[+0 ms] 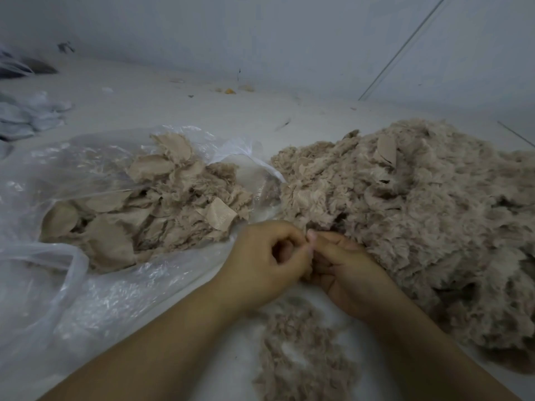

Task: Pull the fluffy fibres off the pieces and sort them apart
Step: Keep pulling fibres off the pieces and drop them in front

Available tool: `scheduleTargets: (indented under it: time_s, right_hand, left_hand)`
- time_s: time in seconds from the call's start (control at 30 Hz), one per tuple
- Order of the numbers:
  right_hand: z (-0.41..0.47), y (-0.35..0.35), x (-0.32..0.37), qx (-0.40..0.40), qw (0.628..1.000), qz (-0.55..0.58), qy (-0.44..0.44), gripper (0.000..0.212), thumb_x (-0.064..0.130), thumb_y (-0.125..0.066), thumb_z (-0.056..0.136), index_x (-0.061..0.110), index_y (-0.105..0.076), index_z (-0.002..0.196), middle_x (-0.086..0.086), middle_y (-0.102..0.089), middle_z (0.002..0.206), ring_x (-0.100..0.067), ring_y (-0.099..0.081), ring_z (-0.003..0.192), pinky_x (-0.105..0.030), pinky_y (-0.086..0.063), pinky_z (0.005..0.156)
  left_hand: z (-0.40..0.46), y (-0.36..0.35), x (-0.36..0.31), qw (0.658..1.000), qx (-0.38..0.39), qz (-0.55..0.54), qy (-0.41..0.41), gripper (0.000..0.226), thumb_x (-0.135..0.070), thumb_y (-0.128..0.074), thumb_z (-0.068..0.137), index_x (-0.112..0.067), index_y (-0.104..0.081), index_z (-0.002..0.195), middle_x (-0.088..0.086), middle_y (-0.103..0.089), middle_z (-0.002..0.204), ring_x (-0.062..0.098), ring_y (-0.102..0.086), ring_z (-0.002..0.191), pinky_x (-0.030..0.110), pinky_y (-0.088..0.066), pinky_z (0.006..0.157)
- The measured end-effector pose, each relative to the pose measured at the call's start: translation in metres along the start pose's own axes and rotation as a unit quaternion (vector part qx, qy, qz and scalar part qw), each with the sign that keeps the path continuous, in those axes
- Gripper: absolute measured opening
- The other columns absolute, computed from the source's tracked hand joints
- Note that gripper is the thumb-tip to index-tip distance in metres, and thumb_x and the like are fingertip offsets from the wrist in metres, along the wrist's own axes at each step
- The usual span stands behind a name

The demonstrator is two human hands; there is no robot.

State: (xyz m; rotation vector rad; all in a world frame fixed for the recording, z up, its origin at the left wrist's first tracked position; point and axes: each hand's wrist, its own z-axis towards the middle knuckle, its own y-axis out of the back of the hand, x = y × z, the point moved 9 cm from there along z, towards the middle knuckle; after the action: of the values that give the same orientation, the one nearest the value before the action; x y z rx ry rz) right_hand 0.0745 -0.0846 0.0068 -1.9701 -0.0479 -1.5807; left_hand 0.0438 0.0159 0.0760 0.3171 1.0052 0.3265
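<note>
Pale grey flooring (179, 105) carries a clear crumpled plastic bag (86, 285) of beige stripped fabric backings (144, 209) at its left edge, a big heap of beige fluffy pieces (419, 215) at right. Left hand (269, 261) and right hand (344, 270) pinch one small piece between them; loose pulled fibres (301, 348) lie below. Best to pinch close and tug short, so fluff drops there.

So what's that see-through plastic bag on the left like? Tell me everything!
The clear, crinkly plastic bag lies flat and open on the pale surface, left of the big fluffy beige heap. It is thin, shiny and wrinkled, with a loop handle near the front. Flat beige fabric pieces are piled in its mouth. The left forearm lies across its near edge.
</note>
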Motion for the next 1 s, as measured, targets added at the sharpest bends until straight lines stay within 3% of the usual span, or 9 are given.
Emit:
scheduleTargets:
  time_s: [0.1,0.2,0.37,0.5,0.57,0.8,0.87,0.93,1.0]
  right_hand:
    - [-0.001,0.003,-0.001,-0.030,0.999,0.018,-0.009,0.025,0.029,-0.057,0.085,0.013,-0.076,0.079,0.002,-0.053,0.053,-0.006,-0.052,0.049,-0.024,-0.047,0.063]
    - [-0.004,0.001,0.002,-0.028,1.000,-0.001,-0.009,0.031,0.031,-0.055,0.085,0.020,-0.073,0.062,0.009,-0.045,0.045,-0.001,-0.045,0.040,-0.017,-0.045,0.055]
    - [-0.001,0.004,-0.001,-0.018,1.000,0.009,-0.002,0.039,0.038,-0.062,0.084,0.002,-0.072,0.095,0.006,-0.041,0.050,-0.003,-0.045,0.044,-0.021,-0.045,0.057]
    - [0.000,0.002,0.000,-0.001,0.999,-0.053,0.011,0.026,0.029,-0.076,0.075,0.004,-0.073,0.082,-0.015,-0.067,0.072,-0.026,-0.060,0.068,-0.033,-0.052,0.069]
    - [-0.001,-0.002,0.001,0.009,0.999,-0.031,0.005,0.018,0.023,-0.067,0.079,0.007,-0.075,0.079,-0.011,-0.069,0.069,-0.021,-0.066,0.065,-0.030,-0.057,0.068]
    - [-0.001,0.001,0.002,-0.036,0.998,0.047,-0.005,0.025,0.017,-0.059,0.081,0.008,-0.066,0.059,-0.002,-0.045,0.047,-0.011,-0.053,0.044,-0.025,-0.054,0.056]
    - [0.000,0.006,0.001,-0.064,0.995,0.075,-0.007,0.026,0.014,-0.058,0.080,0.010,-0.053,0.054,0.002,-0.034,0.044,-0.006,-0.040,0.034,-0.022,-0.049,0.050]
    - [0.001,0.010,-0.002,-0.083,0.993,0.086,-0.010,0.025,0.011,-0.055,0.082,0.010,-0.044,0.059,0.003,-0.031,0.045,-0.004,-0.033,0.032,-0.023,-0.046,0.050]
    - [0.001,0.010,-0.003,-0.079,0.993,0.085,-0.014,0.026,0.011,-0.053,0.083,0.011,-0.042,0.060,0.004,-0.030,0.046,-0.004,-0.029,0.034,-0.024,-0.044,0.053]
  left_hand:
    - [0.004,0.016,0.021,0.991,-0.066,-0.078,0.082,0.014,-0.027,-0.072,0.081,-0.019,-0.068,0.093,-0.001,-0.053,0.064,0.014,-0.048,0.050,0.036,-0.047,0.048]
    - [0.008,0.004,0.027,0.996,0.017,-0.004,0.091,0.048,-0.022,-0.079,0.081,-0.034,-0.061,0.123,-0.005,-0.050,0.089,0.007,-0.046,0.059,0.021,-0.043,0.056]
    - [0.010,-0.004,0.029,0.985,0.006,-0.109,0.135,0.010,-0.002,-0.071,0.085,-0.011,-0.073,0.082,0.013,-0.063,0.065,0.008,-0.057,0.051,0.023,-0.046,0.052]
    - [0.009,0.004,0.033,0.978,-0.045,-0.134,0.156,0.020,-0.008,-0.069,0.088,-0.004,-0.069,0.069,0.001,-0.057,0.050,0.003,-0.045,0.042,0.016,-0.036,0.044]
    - [0.007,0.006,0.035,0.973,-0.057,-0.153,0.166,0.024,-0.009,-0.067,0.090,-0.004,-0.067,0.066,-0.001,-0.053,0.046,0.006,-0.043,0.040,0.017,-0.035,0.042]
    - [0.006,0.025,0.050,0.954,-0.136,-0.176,0.203,0.031,-0.008,-0.062,0.093,-0.006,-0.062,0.062,0.004,-0.043,0.046,0.010,-0.031,0.037,0.018,-0.028,0.042]
    - [0.009,0.027,0.054,0.953,-0.069,-0.211,0.207,0.027,-0.007,-0.068,0.088,-0.011,-0.066,0.062,0.000,-0.043,0.043,0.009,-0.029,0.034,0.015,-0.025,0.040]
    - [0.006,0.008,0.039,0.947,0.175,-0.207,0.174,0.010,-0.010,-0.074,0.079,-0.013,-0.074,0.070,-0.004,-0.046,0.043,0.007,-0.029,0.035,0.015,-0.023,0.041]
    - [-0.020,-0.012,0.026,0.889,0.419,-0.124,0.138,0.010,-0.018,-0.078,0.077,-0.014,-0.077,0.087,-0.002,-0.048,0.048,0.012,-0.032,0.041,0.021,-0.025,0.044]
